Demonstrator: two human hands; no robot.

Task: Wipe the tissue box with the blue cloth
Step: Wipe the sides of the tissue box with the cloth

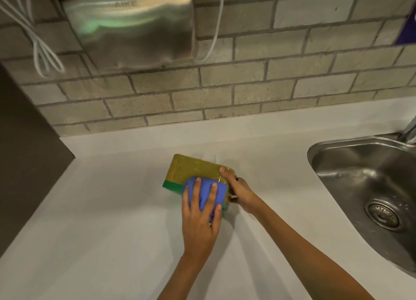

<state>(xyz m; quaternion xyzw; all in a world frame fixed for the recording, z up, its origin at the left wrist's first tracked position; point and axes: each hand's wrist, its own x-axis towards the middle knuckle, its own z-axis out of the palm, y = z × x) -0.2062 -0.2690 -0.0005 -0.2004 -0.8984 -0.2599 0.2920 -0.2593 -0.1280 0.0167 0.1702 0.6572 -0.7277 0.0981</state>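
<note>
A yellow tissue box (191, 170) with a green band lies on the white counter (101, 209), wrapped in clear film. My left hand (200, 216) presses a folded blue cloth (203, 192) flat against the box's near end, fingers spread over the cloth. My right hand (238, 190) grips the box's right end, thumb on top, and hides that end.
A steel sink (364, 187) with a drain is set into the counter at the right, with a tap base at its far corner. A metal hand dryer (132, 24) and white cables hang on the brick wall. A dark panel stands at the left.
</note>
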